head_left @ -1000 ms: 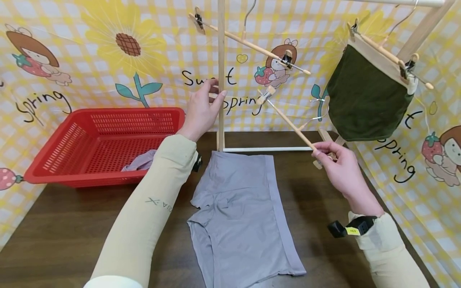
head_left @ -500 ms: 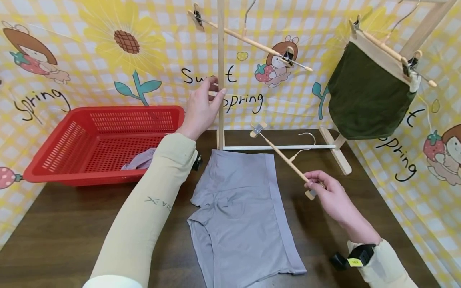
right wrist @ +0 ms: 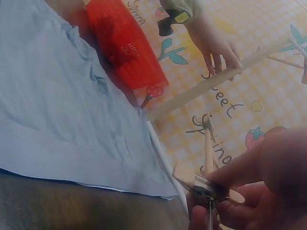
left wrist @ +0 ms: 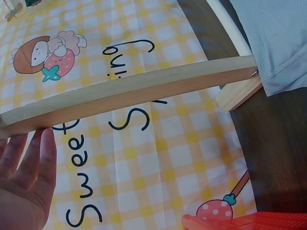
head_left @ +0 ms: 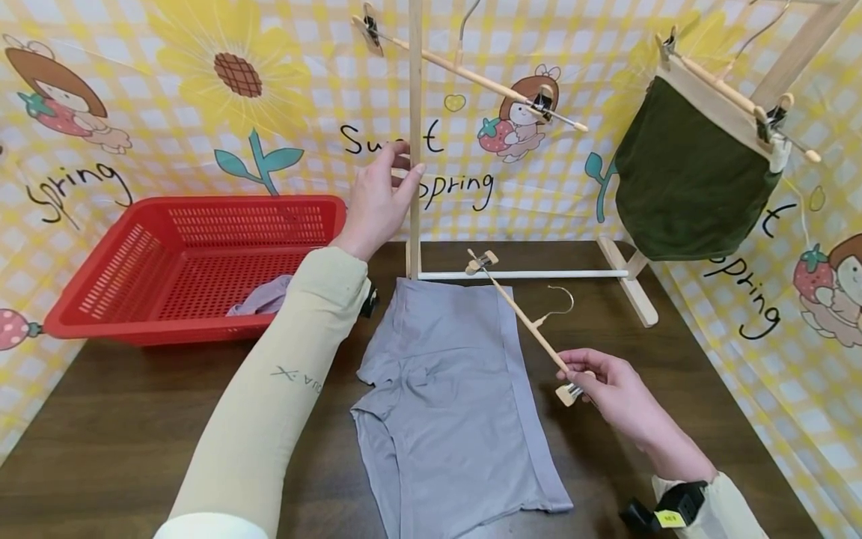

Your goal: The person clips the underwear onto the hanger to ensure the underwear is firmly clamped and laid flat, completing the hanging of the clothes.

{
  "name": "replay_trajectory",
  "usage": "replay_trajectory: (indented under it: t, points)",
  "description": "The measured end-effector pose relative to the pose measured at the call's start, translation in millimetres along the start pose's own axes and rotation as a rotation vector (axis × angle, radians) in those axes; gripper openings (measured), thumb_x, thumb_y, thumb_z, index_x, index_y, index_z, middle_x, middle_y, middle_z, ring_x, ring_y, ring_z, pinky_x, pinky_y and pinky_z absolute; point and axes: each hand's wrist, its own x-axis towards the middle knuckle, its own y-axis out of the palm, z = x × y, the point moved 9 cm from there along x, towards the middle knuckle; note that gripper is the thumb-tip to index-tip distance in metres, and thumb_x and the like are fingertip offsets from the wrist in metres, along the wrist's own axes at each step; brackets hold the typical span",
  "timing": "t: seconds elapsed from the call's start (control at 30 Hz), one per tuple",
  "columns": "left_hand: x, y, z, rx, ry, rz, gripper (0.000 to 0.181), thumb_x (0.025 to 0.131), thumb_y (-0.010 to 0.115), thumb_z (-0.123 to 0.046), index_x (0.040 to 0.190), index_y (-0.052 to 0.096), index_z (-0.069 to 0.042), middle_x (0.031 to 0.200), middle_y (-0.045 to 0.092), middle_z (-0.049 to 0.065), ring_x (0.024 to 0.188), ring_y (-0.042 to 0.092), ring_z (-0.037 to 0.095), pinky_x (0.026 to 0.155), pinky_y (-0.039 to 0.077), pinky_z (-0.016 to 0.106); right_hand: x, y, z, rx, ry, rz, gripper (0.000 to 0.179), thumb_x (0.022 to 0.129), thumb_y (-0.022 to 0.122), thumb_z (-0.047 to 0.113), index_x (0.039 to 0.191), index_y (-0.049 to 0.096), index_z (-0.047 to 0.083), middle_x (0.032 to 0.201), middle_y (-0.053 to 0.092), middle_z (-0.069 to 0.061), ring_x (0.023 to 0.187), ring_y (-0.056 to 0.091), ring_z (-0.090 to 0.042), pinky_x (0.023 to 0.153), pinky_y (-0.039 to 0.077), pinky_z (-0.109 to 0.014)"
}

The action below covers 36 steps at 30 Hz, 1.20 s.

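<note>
In the head view my right hand [head_left: 619,397] grips one end of a wooden clip hanger [head_left: 518,308], beside its near clip [head_left: 569,393]. The hanger slants over the right side of grey underwear shorts [head_left: 444,404], with its far clip [head_left: 482,261] near the shorts' top edge and its metal hook turned right. Laid out on the table, the shorts have their waistband to the right. My left hand [head_left: 380,198] holds the upright wooden post [head_left: 414,112] of a rack, thumb in front. Its fingertips meet the post in the left wrist view.
A red basket [head_left: 202,329] stands at the left with a mauve cloth [head_left: 263,296] inside. Dark green underwear [head_left: 694,172] hangs from a clip hanger at the right; another hanger [head_left: 471,75] hangs bare behind the post. A white bar [head_left: 539,275] runs low across the rack.
My right hand has brought the hanger down and toward me, from in front of the backdrop to over the shorts' right side. My left hand has stayed at the post.
</note>
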Motion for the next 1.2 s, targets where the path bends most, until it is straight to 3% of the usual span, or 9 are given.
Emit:
replay_trajectory:
  t: [0.37,0.93,1.2]
  points:
    - [0.8,-0.2,-0.5,0.002,-0.009,0.004,0.044,0.104,0.06,-0.031,0.142,0.052,-0.008,0.122,0.067,0.008,0.098,0.069,0.021,0.088,0.054,0.029,-13.0,3,-16,0.104,0.075,0.018,0.035,0.1,0.061,0.001,0.13,0.054,-0.016,0.102,0.066,-0.021,0.084,0.066,-0.016,0.07,0.057,-0.033]
    - [0.3,0.1,1.0,0.004,-0.011,0.008,0.044,0.104,0.059,-0.031,0.141,0.052,-0.008,0.124,0.067,0.008,0.1,0.068,0.022,0.088,0.054,0.03,-17.9,7,-36,0.094,0.153,-0.068,0.031,0.101,0.053,-0.004,0.128,0.055,-0.017,0.101,0.067,-0.018,0.078,0.067,-0.016,0.069,0.059,-0.033]
    - [0.4,0.2,0.3,0.006,-0.013,0.007,0.044,0.104,0.06,-0.031,0.141,0.053,-0.008,0.123,0.067,0.008,0.1,0.069,0.023,0.089,0.054,0.03,-17.3,14,-38,0.169,0.176,-0.011,0.035,0.102,0.051,0.0,0.132,0.051,-0.02,0.106,0.065,-0.023,0.078,0.068,-0.019,0.071,0.06,-0.035]
